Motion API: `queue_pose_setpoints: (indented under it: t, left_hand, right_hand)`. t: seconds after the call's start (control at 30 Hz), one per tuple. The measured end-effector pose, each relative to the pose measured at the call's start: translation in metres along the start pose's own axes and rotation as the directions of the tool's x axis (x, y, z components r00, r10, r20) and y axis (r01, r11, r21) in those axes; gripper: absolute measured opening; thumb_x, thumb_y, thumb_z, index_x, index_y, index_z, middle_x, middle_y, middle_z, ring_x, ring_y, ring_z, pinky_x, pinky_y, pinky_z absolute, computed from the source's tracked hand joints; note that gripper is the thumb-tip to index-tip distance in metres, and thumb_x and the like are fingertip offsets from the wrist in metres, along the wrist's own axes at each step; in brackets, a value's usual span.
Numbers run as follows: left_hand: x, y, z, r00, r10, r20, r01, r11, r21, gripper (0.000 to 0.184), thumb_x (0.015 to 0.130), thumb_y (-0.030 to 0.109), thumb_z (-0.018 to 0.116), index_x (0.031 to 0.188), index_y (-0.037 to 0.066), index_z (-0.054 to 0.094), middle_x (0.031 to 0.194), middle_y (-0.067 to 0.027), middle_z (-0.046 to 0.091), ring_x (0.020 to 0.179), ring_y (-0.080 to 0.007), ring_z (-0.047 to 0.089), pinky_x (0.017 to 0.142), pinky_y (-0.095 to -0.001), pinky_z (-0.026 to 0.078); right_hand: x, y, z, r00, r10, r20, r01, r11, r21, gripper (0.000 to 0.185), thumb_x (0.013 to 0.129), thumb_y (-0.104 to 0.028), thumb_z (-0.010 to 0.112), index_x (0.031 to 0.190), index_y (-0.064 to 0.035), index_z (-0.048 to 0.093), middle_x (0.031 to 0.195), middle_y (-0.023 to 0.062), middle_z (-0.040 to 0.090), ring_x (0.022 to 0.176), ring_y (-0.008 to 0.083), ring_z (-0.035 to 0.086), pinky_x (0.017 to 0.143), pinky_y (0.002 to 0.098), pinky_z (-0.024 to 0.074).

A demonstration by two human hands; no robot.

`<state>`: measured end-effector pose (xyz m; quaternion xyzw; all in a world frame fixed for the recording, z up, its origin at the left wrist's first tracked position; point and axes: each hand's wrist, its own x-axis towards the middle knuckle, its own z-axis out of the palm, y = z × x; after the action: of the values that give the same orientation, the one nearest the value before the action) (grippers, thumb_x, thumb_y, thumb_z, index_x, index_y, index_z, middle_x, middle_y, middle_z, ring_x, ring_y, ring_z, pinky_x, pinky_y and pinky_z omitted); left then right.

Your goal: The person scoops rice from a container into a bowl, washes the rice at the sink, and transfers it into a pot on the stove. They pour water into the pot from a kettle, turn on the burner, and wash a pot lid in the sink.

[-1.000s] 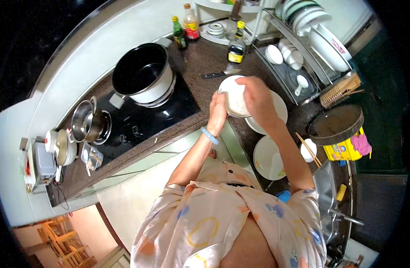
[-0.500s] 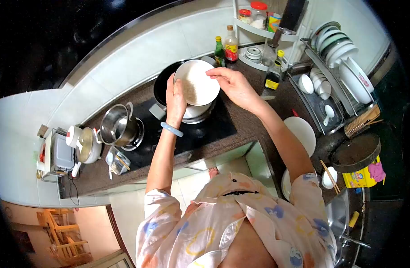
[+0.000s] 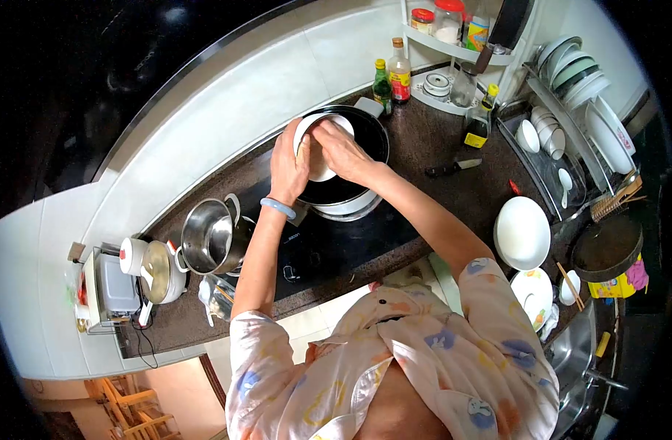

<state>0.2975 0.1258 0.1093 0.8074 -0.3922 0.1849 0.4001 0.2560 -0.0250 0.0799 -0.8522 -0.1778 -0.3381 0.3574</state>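
A white bowl (image 3: 322,170) is tilted over a wide pot (image 3: 370,144) with a black inside and a pale outer wall, on the hob. My left hand (image 3: 288,165) is closed around the bowl's left side, and a pale blue bangle (image 3: 278,207) circles that wrist. Reaching into the bowl, my right hand (image 3: 345,155) has its fingers stretched along the inner wall; the fingertips are partly hidden. What lies in the bowl is mostly covered by my hands.
A steel pot (image 3: 208,236) stands on the left burner. Behind the pot are a green bottle (image 3: 382,89) and a sauce bottle (image 3: 400,73). To the right lie a knife (image 3: 455,168), a large white bowl (image 3: 523,232) and a dish rack (image 3: 563,147).
The bowl has tipped over the pot and moved lower in relation to it. My right hand has gone from the bowl's rim into its inside. The view has shifted.
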Motion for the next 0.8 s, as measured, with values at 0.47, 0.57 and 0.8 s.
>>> queue_pose_setpoints:
  t: [0.47, 0.57, 0.8]
  left_hand:
    - [0.010, -0.024, 0.017, 0.997, 0.039, 0.068, -0.050, 0.984, 0.171, 0.048, 0.088, 0.022, 0.054, 0.134, 0.009, 0.045, 0.117, -0.0252, 0.054, 0.106, -0.0447, 0.052, 0.091, -0.0492, 0.045]
    - [0.012, -0.018, 0.019, 0.998, 0.033, 0.052, -0.041, 0.986, 0.162, 0.046, 0.090, 0.022, 0.052, 0.133, 0.009, 0.046, 0.116, -0.0255, 0.054, 0.106, -0.0452, 0.052, 0.090, -0.0492, 0.045]
    - [0.015, -0.011, 0.018, 1.000, 0.015, 0.008, -0.016, 0.977, 0.212, 0.041, 0.095, 0.024, 0.047, 0.132, 0.005, 0.048, 0.121, -0.0235, 0.054, 0.109, -0.0429, 0.052, 0.094, -0.0460, 0.043]
  right_hand:
    - [-0.007, 0.034, 0.000, 0.974, -0.183, 0.132, 0.212, 0.944, -0.253, 0.013, 0.081, -0.008, 0.053, 0.091, -0.0022, 0.059, 0.101, 0.0120, 0.055, 0.103, 0.0277, 0.054, 0.094, 0.0385, 0.0452]
    - [0.003, 0.040, 0.004, 0.980, -0.199, 0.015, 0.193, 0.926, -0.323, 0.014, 0.082, -0.008, 0.053, 0.093, -0.0016, 0.058, 0.101, 0.0135, 0.055, 0.103, 0.0288, 0.054, 0.092, 0.0392, 0.0466]
    - [0.000, 0.046, 0.029, 0.987, 0.127, 0.098, -0.099, 0.963, -0.249, 0.014, 0.081, 0.000, 0.052, 0.094, 0.0030, 0.058, 0.105, 0.0203, 0.057, 0.104, 0.0365, 0.055, 0.090, 0.0427, 0.0482]
